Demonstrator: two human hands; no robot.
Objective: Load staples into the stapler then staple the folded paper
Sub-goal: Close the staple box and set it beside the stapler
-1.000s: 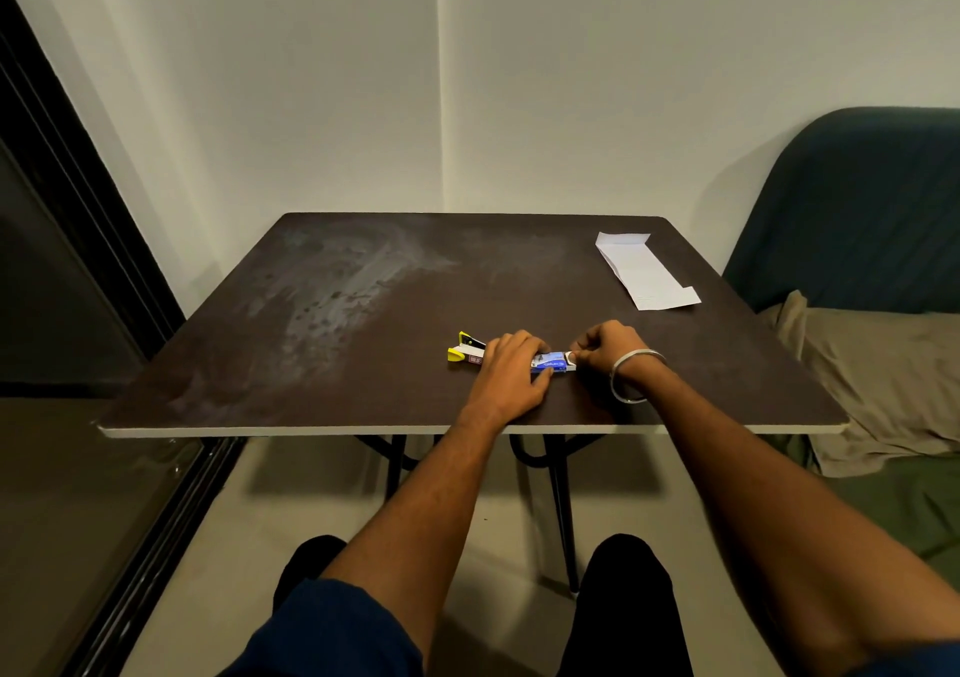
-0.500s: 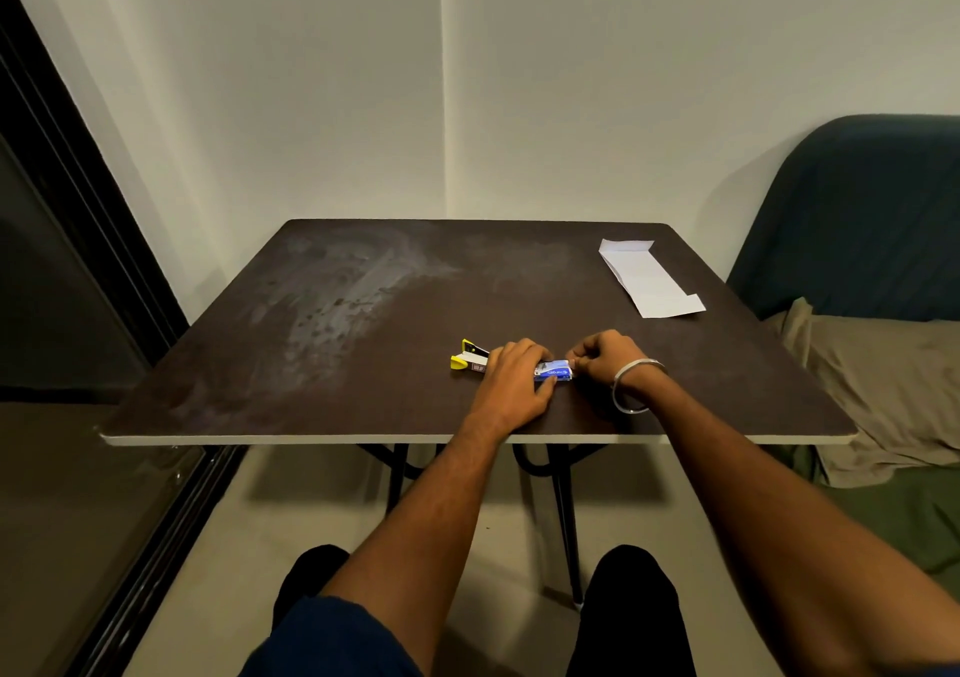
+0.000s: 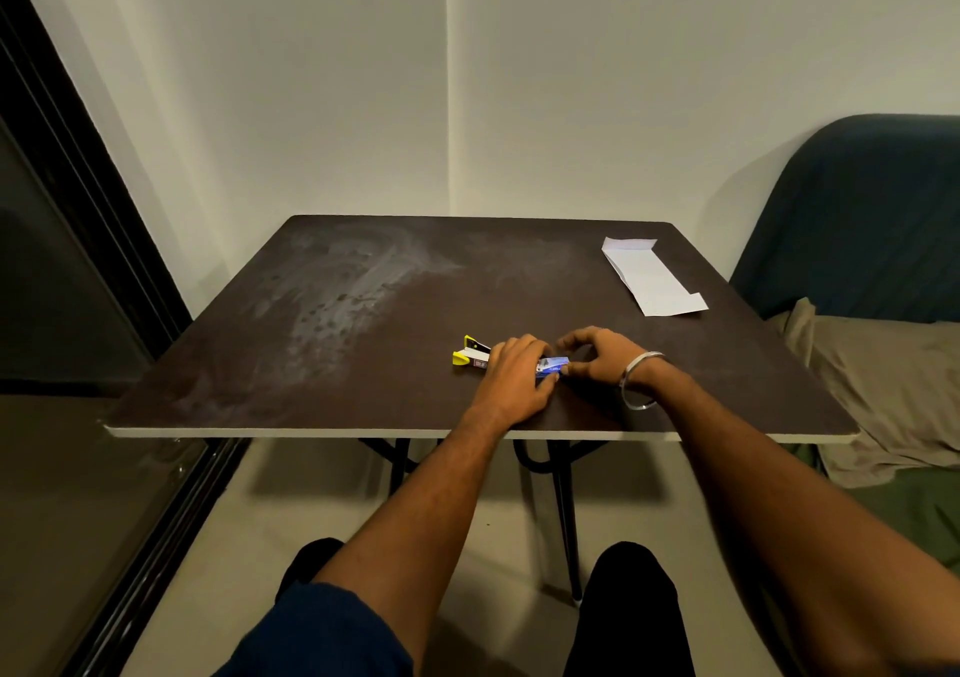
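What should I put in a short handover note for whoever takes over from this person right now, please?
Left hand: resting palm-down over the stapler near the table's front edge, thumb against the small blue staple box.
Right hand: fingertips at the box's right end; whether its grip has closed cannot be told.
Folded paper: lying untouched at the far right corner of the table.
Done: stapler and box brought together in front of the person.
Left: get staples out of the box, load the stapler, close it, fetch the paper and staple it. No loose staples are visible yet.

Table (image 3: 363, 390) bare except paper (image 3: 652, 279) far right.
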